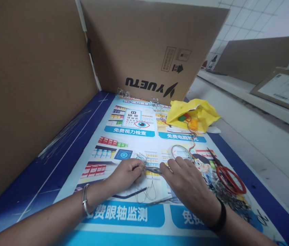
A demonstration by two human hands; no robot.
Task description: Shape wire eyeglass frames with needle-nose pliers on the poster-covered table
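Observation:
My left hand (126,173) is closed in a pinch on thin silvery wire (141,157), whose loops stick out above the fingertips. My right hand (186,179) is wrapped round a pair of pliers (153,169). The jaws of the pliers point left and meet the wire at my left fingertips. Loose wire loops (148,193) lie on the printed sheet (157,184) below my hands. Just beyond my right hand is a round clear coil or ring (181,150), partly covered by the fingers.
Red-handled scissors (230,179) lie to the right, beside a heap of small metal pieces (233,201). A yellow bag (205,111) holds coloured thread. Straight wires (64,131) lie at left. Cardboard walls (144,44) stand at the back and left. Wire bundles (156,105) sit near the back wall.

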